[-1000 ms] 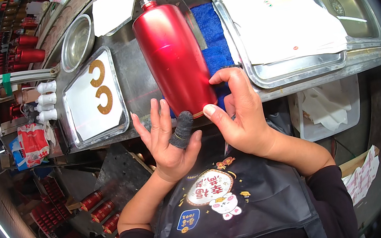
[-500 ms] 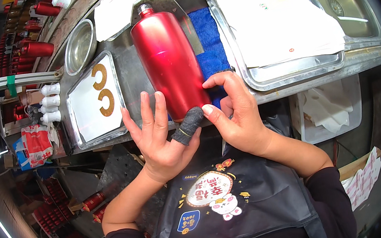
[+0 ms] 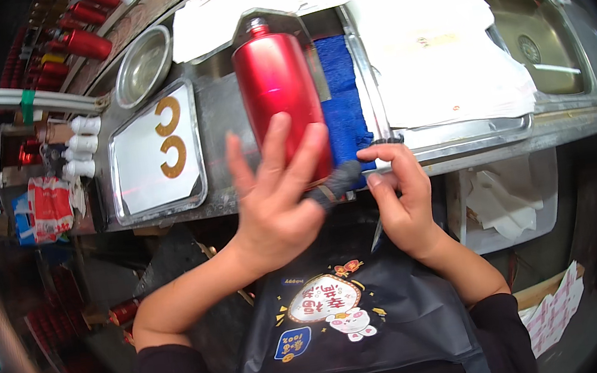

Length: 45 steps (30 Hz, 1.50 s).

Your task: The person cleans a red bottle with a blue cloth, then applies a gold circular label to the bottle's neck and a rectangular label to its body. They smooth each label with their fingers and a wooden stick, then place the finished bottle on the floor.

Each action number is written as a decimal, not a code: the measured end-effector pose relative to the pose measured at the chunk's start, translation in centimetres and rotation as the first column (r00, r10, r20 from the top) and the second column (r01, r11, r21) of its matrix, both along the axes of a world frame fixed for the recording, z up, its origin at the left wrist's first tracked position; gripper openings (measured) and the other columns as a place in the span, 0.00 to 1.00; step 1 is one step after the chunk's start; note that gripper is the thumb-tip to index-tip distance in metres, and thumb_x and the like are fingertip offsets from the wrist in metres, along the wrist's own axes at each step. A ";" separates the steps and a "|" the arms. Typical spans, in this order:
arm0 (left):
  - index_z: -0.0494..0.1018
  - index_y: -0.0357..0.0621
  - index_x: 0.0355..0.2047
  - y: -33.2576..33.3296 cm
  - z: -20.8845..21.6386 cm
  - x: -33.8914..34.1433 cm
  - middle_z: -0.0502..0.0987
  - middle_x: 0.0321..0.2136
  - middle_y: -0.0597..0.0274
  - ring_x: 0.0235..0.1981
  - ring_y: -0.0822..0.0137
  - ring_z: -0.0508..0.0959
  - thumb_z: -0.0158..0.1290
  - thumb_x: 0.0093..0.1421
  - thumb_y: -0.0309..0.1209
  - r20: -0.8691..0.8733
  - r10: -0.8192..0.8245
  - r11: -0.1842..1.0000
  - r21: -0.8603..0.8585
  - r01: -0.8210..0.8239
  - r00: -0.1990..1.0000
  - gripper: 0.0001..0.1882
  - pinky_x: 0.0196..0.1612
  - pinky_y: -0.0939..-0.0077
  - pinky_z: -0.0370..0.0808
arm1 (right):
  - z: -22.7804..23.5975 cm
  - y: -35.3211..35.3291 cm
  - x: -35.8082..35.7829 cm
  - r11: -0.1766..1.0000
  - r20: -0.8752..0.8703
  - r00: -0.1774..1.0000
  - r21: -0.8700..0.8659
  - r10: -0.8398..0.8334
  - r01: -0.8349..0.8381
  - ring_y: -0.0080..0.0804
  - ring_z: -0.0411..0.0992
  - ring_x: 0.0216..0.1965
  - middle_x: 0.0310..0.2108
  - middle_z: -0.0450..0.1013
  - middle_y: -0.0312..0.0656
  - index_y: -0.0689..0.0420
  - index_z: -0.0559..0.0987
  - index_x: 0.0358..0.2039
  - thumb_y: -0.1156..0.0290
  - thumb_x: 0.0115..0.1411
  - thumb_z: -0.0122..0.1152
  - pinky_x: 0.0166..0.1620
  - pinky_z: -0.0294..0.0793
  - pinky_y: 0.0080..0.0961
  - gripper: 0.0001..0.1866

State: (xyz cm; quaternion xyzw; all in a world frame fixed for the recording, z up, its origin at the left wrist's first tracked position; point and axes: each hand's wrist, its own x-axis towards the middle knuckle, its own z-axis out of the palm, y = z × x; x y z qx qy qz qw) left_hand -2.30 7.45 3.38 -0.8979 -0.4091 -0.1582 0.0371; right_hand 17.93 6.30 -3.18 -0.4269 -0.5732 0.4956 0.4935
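Note:
A glossy red bottle [image 3: 277, 83] with a clear neck lies on the metal bench, its base toward me. My left hand [image 3: 278, 204] is open, slightly blurred, with fingers spread over the bottle's lower part; whether they touch it I cannot tell. A dark grey finger cot [image 3: 337, 183] covers one of its fingers, near the bottle's base. My right hand [image 3: 408, 206] is closed beside the base, on a thin pointed tool [image 3: 377, 236] whose tip shows below the fingers; its exact kind is unclear. Left of the bottle, a tray [image 3: 120, 202] bears two gold C-shaped pieces [image 3: 173, 156] on white backing.
A blue cloth [image 3: 342, 98] lies right of the bottle. Beyond it are white sheets [image 3: 439, 55] on a metal tray and a sink [image 3: 563, 76]. A metal bowl [image 3: 144, 65] stands far left. Below the bench edge is a plastic bin [image 3: 514, 222] with white scraps.
My left hand has moved right, over the bottle's lower part. My right hand has drawn away from the bottle's side and slightly down, its fingers closer together. The whole view has shifted a little.

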 end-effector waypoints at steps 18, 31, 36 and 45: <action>0.54 0.30 0.70 -1.3 -6.2 -3.1 0.64 0.66 0.35 0.69 0.40 0.62 0.66 0.58 0.43 0.524 0.305 0.940 -0.299 -0.164 0.795 0.49 0.68 0.27 0.39 | -0.8 -2.3 -1.2 0.982 0.232 0.970 0.152 0.077 -0.114 0.14 0.63 0.16 0.36 0.79 0.41 0.67 0.77 0.49 0.87 0.57 0.56 0.22 0.61 0.16 0.18; 0.70 0.48 0.64 -0.6 -6.6 -2.2 0.56 0.72 0.42 0.74 0.37 0.51 0.71 0.49 0.43 0.426 0.289 0.957 -0.144 -0.251 0.858 0.42 0.69 0.30 0.33 | 1.1 -1.6 -0.2 0.854 0.442 0.891 0.498 -0.104 -0.148 0.35 0.67 0.15 0.21 0.74 0.40 0.61 0.82 0.46 0.86 0.45 0.60 0.21 0.67 0.31 0.24; 0.71 0.47 0.64 -0.1 -6.4 -1.4 0.56 0.72 0.41 0.74 0.38 0.52 0.70 0.49 0.36 0.443 0.245 0.970 -0.113 -0.217 0.863 0.40 0.71 0.33 0.34 | 2.4 -0.7 0.3 0.773 0.509 0.857 0.575 -0.082 -0.267 0.31 0.67 0.14 0.15 0.66 0.34 0.59 0.82 0.46 0.78 0.47 0.63 0.19 0.64 0.29 0.22; 0.61 0.48 0.71 -0.1 -7.0 -1.6 0.55 0.72 0.45 0.74 0.44 0.54 0.69 0.53 0.39 0.436 0.228 0.974 -0.088 -0.211 0.870 0.47 0.73 0.39 0.41 | 4.4 2.8 0.4 0.848 0.334 0.940 0.479 0.064 -0.228 0.46 0.74 0.22 0.21 0.71 0.42 0.58 0.77 0.45 0.72 0.55 0.64 0.26 0.73 0.37 0.16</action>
